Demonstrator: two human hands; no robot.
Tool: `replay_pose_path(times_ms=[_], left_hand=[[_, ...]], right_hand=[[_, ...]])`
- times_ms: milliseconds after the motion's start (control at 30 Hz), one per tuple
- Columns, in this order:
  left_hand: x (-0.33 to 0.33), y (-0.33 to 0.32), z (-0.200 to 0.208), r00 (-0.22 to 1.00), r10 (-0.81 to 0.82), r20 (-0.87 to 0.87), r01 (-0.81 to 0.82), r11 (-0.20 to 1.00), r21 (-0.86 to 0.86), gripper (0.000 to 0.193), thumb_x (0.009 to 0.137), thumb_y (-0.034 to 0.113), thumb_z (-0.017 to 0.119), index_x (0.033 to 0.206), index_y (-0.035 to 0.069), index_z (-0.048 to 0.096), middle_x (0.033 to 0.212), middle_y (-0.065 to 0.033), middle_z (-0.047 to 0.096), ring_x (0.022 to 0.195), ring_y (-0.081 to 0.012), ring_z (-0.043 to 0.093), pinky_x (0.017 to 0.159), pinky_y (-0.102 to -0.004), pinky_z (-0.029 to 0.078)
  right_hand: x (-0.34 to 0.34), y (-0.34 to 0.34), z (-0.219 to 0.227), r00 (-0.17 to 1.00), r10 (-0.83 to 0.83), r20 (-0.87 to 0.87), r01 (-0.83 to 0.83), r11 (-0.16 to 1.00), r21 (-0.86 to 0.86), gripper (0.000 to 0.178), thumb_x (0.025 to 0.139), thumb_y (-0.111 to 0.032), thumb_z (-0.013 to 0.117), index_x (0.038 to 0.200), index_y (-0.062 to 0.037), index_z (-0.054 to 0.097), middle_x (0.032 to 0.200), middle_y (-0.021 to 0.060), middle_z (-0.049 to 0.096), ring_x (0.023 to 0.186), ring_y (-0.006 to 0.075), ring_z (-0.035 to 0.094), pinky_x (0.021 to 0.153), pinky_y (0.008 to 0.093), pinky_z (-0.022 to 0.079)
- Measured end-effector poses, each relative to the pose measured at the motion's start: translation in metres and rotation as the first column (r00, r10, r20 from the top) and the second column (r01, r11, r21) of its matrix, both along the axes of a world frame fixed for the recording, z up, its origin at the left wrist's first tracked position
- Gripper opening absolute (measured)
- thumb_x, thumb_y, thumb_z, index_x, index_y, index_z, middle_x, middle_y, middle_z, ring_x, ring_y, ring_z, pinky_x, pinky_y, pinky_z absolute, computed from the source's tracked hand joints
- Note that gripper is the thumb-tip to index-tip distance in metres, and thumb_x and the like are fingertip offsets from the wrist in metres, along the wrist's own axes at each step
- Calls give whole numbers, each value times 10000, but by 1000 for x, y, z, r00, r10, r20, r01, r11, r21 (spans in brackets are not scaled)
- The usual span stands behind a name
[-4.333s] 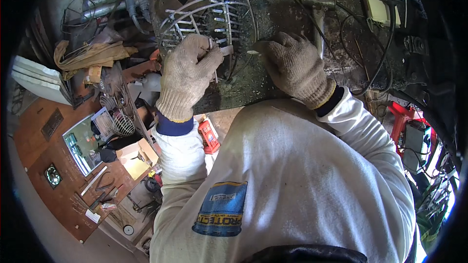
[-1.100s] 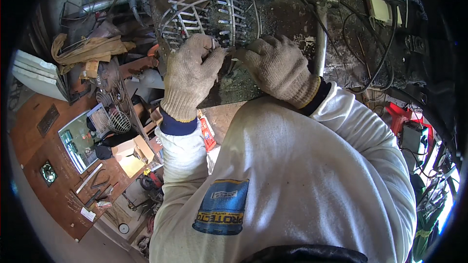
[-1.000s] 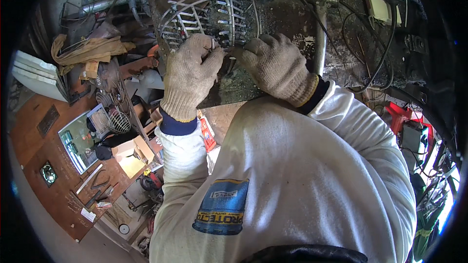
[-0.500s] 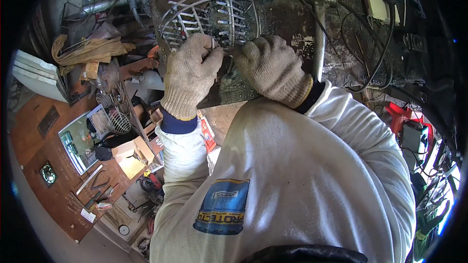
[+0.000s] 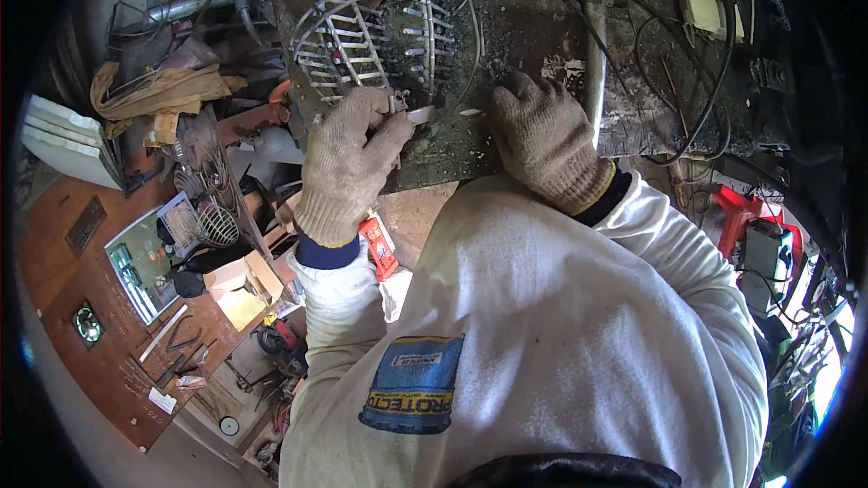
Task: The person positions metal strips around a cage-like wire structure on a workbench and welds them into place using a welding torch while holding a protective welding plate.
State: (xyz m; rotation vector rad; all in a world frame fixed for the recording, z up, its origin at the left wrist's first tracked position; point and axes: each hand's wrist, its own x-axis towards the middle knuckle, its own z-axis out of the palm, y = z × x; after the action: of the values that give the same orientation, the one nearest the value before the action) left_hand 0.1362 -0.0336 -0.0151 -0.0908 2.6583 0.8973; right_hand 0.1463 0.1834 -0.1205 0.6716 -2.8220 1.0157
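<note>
Nearby, hammer [image 5: 595,45] beside wire guard [image 5: 384,32].

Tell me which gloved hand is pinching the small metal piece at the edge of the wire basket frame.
The left hand: its fingertips pinch a small metal piece beside the wire basket frame. The right hand rests knuckles-up on the dark workbench, apart from the frame.

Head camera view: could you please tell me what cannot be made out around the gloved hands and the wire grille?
- Small metal piece at the left hand: too small to identify.
- Right hand fingertips: curled under, so contact with the bench is hidden.
- Wire grille: near edge hidden behind the left hand.
- Hammer: handle end hidden behind the right hand.
</note>
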Motion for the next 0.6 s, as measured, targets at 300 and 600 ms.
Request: replay_pose_path(times_ms=[300, 600], left_hand=[[-6, -6, -21, 973, -119, -196, 101, 990, -100, 211, 890, 182, 782, 913, 45, 624, 666, -111, 636, 544, -237, 606, 534, -362, 470], [-5, -15, -31, 976, -137, -167, 133, 991, -34, 183, 902, 189, 763, 940, 51, 650, 666, -117, 646, 557, -239, 640, 536, -371, 492]], right_hand=[[5, 1, -8, 996, -46, 71, 62, 968, -242, 272, 898, -142, 649, 1168, -122, 674, 976, 164, 666, 841, 374, 680, 723, 470, 563], [19, -9, -7, 978, -142, 151, 178, 950, -259, 257, 936, -168, 629, 1180, -156, 710, 927, 159, 674, 814, 371, 676, 710, 459, 556]])
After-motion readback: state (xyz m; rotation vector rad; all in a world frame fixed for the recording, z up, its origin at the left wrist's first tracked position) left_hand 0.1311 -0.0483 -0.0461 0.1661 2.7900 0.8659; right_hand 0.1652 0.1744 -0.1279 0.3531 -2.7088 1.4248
